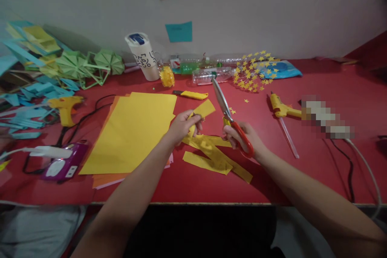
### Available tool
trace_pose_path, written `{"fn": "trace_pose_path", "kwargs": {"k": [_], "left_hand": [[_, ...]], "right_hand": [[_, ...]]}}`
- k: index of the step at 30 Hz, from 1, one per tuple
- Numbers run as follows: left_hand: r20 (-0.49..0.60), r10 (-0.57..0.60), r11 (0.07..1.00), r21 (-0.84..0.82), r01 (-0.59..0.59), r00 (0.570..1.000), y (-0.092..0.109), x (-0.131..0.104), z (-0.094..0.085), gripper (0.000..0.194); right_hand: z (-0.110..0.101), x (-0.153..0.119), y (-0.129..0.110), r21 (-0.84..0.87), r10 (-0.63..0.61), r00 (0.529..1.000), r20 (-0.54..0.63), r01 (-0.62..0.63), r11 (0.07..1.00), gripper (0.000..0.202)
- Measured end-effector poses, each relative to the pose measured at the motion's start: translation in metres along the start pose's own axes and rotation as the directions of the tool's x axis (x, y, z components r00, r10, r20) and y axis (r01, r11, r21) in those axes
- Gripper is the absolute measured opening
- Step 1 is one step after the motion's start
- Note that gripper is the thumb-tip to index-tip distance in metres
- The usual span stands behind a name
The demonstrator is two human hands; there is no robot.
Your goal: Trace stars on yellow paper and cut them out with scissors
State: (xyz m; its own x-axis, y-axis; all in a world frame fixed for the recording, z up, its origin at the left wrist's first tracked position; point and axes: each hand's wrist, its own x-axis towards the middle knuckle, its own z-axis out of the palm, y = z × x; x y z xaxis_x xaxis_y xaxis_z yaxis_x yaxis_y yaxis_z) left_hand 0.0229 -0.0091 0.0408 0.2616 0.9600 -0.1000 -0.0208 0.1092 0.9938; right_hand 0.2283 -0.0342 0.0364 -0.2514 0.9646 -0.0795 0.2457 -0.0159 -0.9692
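Note:
Near the middle of the red table my left hand (pixel 185 125) pinches a piece of yellow paper (pixel 205 108). To its right, my right hand (pixel 238 134) is closed on a pair of scissors (pixel 222 98) with red handles. The blades point up and away from me, apart from the yellow paper. A small bit of yellow also shows at my right fingertips; whether they grip it I cannot tell. Below both hands lie several cut yellow paper strips (pixel 208 164), some overlapping. A stack of yellow sheets (pixel 130 129) with orange ones under it sits left of my left hand.
Behind my hands lie a yellow cutter knife (pixel 193 95), plastic bottles (pixel 211 75) and a white tumbler (pixel 143 58). Yellow stars (pixel 254 73) cluster at the back. Glue guns (pixel 279 107) with cords lie on both sides. Folded paper shapes (pixel 75 66) crowd the far left.

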Motion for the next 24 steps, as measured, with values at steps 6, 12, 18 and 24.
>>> {"fn": "trace_pose_path", "kwargs": {"k": [6,12,18,24], "left_hand": [[-0.367,0.107,0.981,-0.113,-0.159,0.924,0.007,0.007,-0.01,0.017],[-0.374,0.228,0.956,-0.088,-0.279,0.899,0.005,0.005,-0.012,0.015],[-0.28,0.254,0.966,0.017,-0.26,0.926,0.006,0.0,-0.006,0.021],[-0.227,0.267,0.963,0.03,-0.267,0.937,0.009,-0.004,-0.003,0.016]], "right_hand": [[0.001,-0.001,-0.01,-0.288,0.09,0.99,0.113,-0.054,0.956,0.057],[0.003,-0.001,-0.012,-0.367,0.109,0.982,0.156,-0.045,0.929,0.06],[0.002,-0.003,-0.01,-0.35,0.094,0.979,0.179,-0.026,0.936,0.057],[0.003,-0.004,-0.014,-0.3,0.103,0.977,0.188,-0.043,0.953,0.054]]}}
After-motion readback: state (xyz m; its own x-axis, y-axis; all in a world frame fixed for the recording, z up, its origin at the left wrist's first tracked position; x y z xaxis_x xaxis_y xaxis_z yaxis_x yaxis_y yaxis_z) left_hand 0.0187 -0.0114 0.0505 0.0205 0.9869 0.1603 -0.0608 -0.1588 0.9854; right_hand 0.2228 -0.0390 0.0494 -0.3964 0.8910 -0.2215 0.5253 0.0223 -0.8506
